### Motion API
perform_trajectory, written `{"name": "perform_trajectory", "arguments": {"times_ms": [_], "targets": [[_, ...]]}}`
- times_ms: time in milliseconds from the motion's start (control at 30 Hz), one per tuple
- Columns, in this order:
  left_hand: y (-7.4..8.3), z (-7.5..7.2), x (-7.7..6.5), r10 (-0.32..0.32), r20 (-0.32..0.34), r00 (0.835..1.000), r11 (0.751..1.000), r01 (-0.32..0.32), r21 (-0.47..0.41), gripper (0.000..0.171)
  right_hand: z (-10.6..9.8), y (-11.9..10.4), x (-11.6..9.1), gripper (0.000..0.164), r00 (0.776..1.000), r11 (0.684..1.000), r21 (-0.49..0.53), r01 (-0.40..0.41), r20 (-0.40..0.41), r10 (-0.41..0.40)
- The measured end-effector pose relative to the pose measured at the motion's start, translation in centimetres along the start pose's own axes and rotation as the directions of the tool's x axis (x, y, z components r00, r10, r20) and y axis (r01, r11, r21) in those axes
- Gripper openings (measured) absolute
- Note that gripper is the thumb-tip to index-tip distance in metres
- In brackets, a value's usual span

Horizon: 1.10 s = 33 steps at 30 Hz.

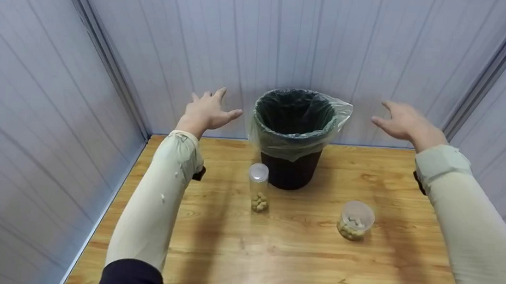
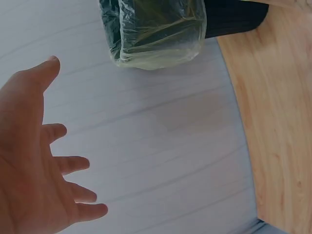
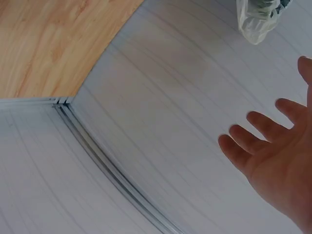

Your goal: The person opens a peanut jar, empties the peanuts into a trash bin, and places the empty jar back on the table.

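Note:
My left hand (image 1: pixel 205 112) is held out in the air to the left of a black bin (image 1: pixel 291 166), fingers spread and holding nothing. On the bin's other side, my right hand (image 1: pixel 403 121) hovers with its fingers extended, also holding nothing. A clear plastic liner (image 1: pixel 276 145) lines the bin and folds over its rim, sticking out at the right. In front of the bin stands a tall clear jar (image 1: pixel 258 186) with a white lid and several pale nut-like pieces at its bottom. A short round tub (image 1: pixel 357 220) with similar pieces sits to the right.
The wooden table (image 1: pixel 269 264) meets a pale panelled wall (image 1: pixel 245 30) behind the bin. Side walls (image 1: pixel 28 115) stand to the left and right, with grey metal strips (image 1: pixel 103 53) in the corners.

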State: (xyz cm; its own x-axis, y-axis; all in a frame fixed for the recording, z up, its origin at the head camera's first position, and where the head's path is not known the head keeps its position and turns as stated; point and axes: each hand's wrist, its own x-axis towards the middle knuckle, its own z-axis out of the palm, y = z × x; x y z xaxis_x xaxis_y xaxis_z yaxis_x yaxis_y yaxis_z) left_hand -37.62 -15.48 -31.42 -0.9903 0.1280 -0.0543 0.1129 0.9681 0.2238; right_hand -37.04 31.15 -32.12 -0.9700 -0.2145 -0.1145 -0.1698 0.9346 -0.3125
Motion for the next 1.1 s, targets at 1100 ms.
{"name": "perform_trajectory", "arguments": {"times_ms": [1100], "targets": [[-1.5,10.0,-13.4,0.250,-0.314,0.916,0.962,-0.272,-0.030,0.076,18.7,3.2,-7.6,0.068,0.983,0.924,0.347,0.158,0.037,-0.182]]}}
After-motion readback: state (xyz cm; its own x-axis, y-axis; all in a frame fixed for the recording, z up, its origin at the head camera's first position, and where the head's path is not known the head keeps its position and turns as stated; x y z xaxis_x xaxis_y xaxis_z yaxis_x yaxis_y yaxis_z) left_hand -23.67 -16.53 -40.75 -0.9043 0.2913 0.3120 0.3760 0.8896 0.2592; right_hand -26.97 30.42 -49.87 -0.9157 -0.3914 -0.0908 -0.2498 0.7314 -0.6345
